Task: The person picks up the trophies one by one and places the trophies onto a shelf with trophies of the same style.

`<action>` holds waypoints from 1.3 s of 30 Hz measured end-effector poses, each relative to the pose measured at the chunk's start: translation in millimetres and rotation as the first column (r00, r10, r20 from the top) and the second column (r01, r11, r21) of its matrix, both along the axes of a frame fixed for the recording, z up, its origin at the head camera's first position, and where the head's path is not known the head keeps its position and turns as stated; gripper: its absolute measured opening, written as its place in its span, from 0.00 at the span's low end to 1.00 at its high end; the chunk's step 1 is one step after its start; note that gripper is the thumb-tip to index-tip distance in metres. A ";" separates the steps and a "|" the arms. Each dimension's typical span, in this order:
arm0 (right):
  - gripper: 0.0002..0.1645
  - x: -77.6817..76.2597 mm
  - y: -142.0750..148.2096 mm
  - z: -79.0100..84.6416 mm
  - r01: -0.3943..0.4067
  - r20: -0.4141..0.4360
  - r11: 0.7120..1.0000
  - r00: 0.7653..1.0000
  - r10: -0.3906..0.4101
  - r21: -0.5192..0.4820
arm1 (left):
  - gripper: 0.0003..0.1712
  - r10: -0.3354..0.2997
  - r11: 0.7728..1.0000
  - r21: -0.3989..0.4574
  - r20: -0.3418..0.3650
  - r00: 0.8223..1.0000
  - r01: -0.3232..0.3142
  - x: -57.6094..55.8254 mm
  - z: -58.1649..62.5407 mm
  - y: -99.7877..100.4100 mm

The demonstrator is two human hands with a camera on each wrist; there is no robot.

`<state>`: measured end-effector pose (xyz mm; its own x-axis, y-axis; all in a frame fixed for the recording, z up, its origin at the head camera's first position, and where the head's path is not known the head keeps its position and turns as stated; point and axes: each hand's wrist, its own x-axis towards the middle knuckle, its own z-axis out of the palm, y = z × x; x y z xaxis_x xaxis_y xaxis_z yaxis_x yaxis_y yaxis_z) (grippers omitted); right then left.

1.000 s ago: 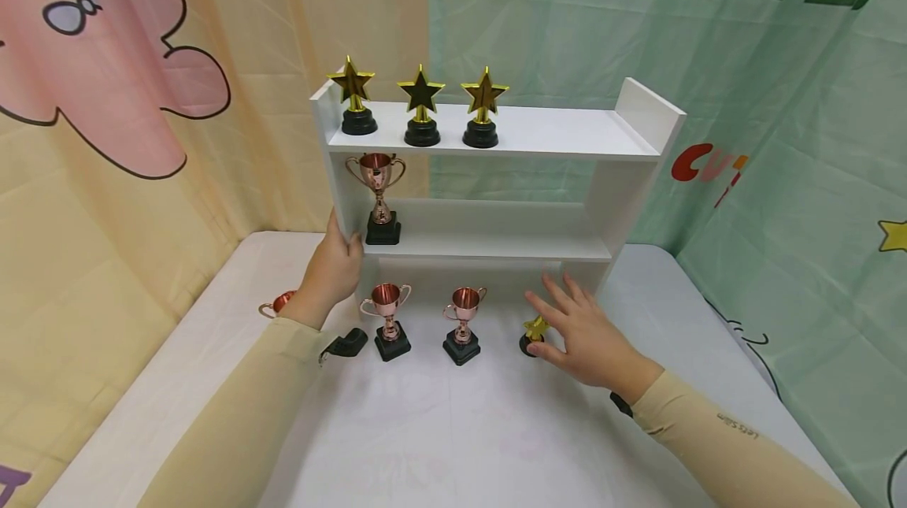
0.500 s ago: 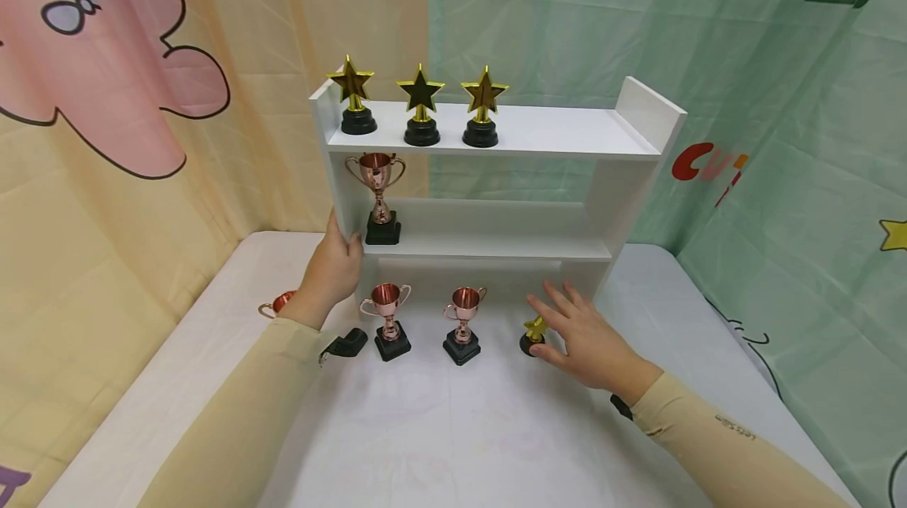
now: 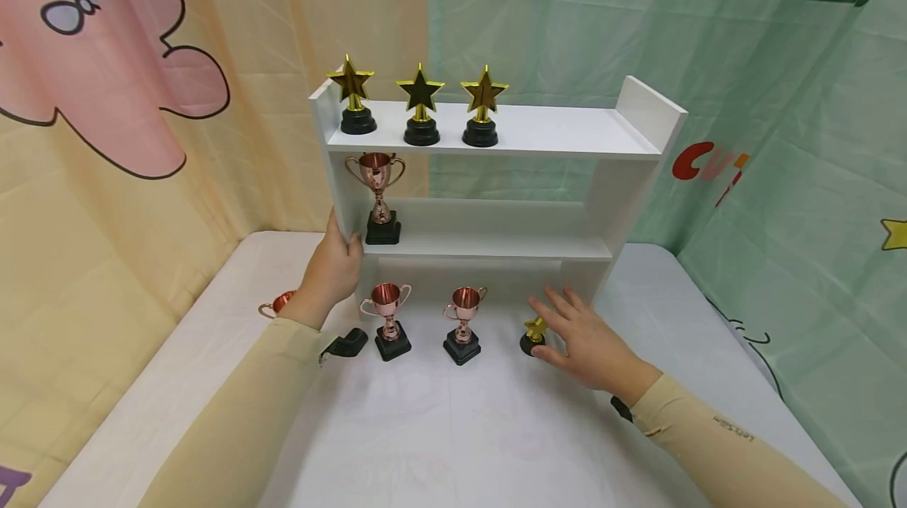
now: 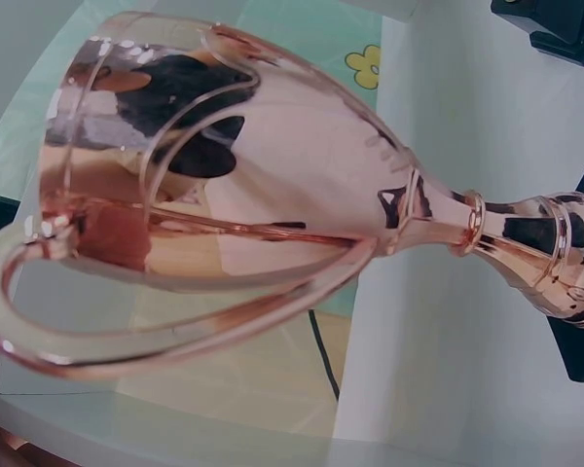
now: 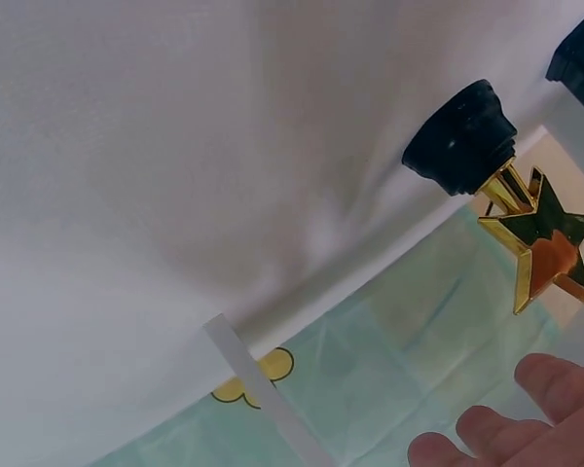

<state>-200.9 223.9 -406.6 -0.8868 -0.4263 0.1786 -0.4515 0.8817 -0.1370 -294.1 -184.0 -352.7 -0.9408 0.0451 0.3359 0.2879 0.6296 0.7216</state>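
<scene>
My left hand (image 3: 331,268) holds the left side panel of a white shelf (image 3: 496,244), fingers on its outer side, thumb at the front edge. Beside it on the middle board stands a rose-gold trophy cup (image 3: 376,177), large in the left wrist view. My right hand (image 3: 584,335) spreads its fingers next to a small gold star trophy (image 3: 533,335) on the table. In the right wrist view, the star trophy (image 5: 545,233) stands apart from the fingertips (image 5: 540,375). Two rose-gold cups, one on the left (image 3: 388,319) and one in the middle (image 3: 463,323), stand in front.
On the top board are three gold star trophies: left (image 3: 356,94), middle (image 3: 421,102) and right (image 3: 483,106). Another rose-gold cup (image 3: 283,302) shows partly behind my left forearm. The white table (image 3: 453,437) lies between printed curtains (image 3: 779,114).
My right hand's fingertips have dropped slightly beside the star trophy. My left hand, the shelf and the trophies keep their places.
</scene>
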 end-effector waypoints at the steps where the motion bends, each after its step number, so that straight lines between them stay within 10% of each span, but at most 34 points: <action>1: 0.47 0.0 0.4 -0.5 0.000 0.005 1.000 1.000 0.000 -0.004 | 0.38 0.000 1.000 0.000 0.001 1.000 0.000 -0.2 -0.2 -0.1; 39: 0.27 -17.6 1.9 -15.8 -0.059 0.028 0.979 0.997 0.065 -0.193 | 0.39 0.007 1.000 -0.004 0.001 1.000 -0.007 -0.9 -1.0 -0.8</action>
